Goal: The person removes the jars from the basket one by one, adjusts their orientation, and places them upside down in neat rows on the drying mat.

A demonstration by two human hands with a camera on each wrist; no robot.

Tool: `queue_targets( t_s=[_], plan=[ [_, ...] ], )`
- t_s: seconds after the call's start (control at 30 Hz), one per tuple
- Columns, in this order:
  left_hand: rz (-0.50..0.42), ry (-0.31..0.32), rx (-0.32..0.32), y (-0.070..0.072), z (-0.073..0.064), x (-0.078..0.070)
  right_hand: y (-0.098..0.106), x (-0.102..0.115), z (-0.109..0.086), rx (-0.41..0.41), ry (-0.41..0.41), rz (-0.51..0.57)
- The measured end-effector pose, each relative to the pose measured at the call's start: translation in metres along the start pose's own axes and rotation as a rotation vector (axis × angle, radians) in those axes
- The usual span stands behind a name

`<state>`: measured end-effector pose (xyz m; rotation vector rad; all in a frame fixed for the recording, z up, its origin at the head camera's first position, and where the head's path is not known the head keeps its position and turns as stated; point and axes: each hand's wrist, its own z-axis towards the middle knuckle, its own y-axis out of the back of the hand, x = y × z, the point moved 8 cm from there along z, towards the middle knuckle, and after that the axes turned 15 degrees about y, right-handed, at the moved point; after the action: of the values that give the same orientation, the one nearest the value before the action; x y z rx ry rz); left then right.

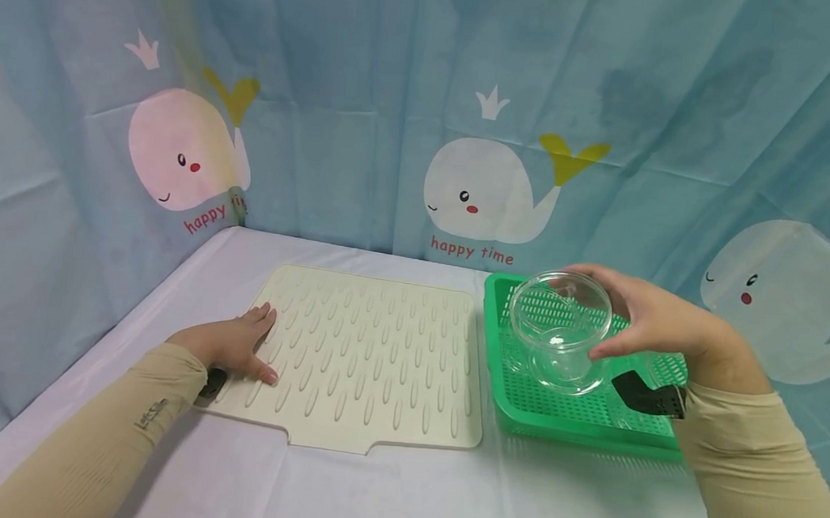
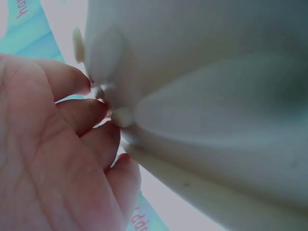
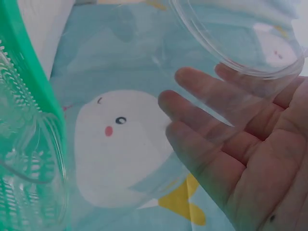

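Clear plastic cup (image 1: 560, 341) is hanging over the green basket (image 1: 561, 430), and handling it well is probably calling for a light, even squeeze near the rim, since hard pressure could be denting thin walls. The right hand (image 1: 650, 314) is gripping its side, thumb and fingers parted about the cup's width, while the left hand (image 1: 240, 345) is resting, fingers spread, on the cream board's (image 1: 374, 351) left edge.

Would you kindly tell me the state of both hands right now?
Left hand: open, resting on the cream ridged mat.
Right hand: holding a clear plastic container.
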<state>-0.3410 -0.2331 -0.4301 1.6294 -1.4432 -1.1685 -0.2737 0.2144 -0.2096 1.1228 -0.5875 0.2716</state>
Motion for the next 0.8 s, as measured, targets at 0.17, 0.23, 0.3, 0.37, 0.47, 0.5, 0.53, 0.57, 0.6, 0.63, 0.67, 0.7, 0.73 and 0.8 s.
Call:
queue_targets(
  t_s=[0.17, 0.23, 0.3, 0.37, 0.47, 0.5, 0.53, 0.57, 0.6, 0.63, 0.67, 0.7, 0.73, 0.8],
  plan=[
    [0.007, -0.011, 0.007, 0.003, -0.006, -0.005, 0.006, 0.000, 0.007, -0.018, -0.002, -0.024],
    [0.036, -0.023, -0.015, 0.006, -0.007, -0.006, 0.009, -0.002, 0.010, -0.033, -0.018, -0.040],
    [0.072, -0.036, -0.048, 0.011, -0.009, -0.009, 0.011, -0.004, 0.013, -0.051, -0.039, -0.057],
    [0.097, -0.051, -0.089, 0.017, -0.011, -0.011, 0.013, -0.006, 0.016, -0.070, -0.067, -0.073],
    [0.104, -0.067, -0.130, 0.026, -0.013, -0.014, 0.013, -0.008, 0.025, -0.089, -0.086, -0.098],
    [0.099, -0.073, -0.140, 0.030, -0.015, -0.016, 0.013, -0.008, 0.029, -0.093, -0.087, -0.107],
    [0.097, -0.083, -0.152, 0.034, -0.016, -0.018, 0.012, -0.008, 0.033, -0.096, -0.087, -0.116],
    [0.092, -0.089, -0.163, 0.038, -0.017, -0.020, 0.011, -0.007, 0.037, -0.099, -0.087, -0.127],
    [0.090, -0.100, -0.179, 0.042, -0.019, -0.024, 0.010, -0.006, 0.042, -0.104, -0.079, -0.123],
    [0.092, -0.112, -0.198, 0.047, -0.022, -0.027, 0.008, -0.005, 0.047, -0.109, -0.076, -0.123],
    [0.095, -0.121, -0.218, 0.053, -0.024, -0.032, 0.006, -0.005, 0.053, -0.113, -0.071, -0.123],
    [0.097, -0.130, -0.238, 0.059, -0.027, -0.038, 0.004, -0.004, 0.057, -0.114, -0.069, -0.127],
    [0.103, -0.145, -0.266, 0.064, -0.031, -0.044, 0.002, -0.005, 0.062, -0.116, -0.065, -0.126],
    [0.110, -0.172, -0.314, 0.076, -0.039, -0.059, -0.003, -0.006, 0.071, -0.115, -0.056, -0.124]
  ],
)
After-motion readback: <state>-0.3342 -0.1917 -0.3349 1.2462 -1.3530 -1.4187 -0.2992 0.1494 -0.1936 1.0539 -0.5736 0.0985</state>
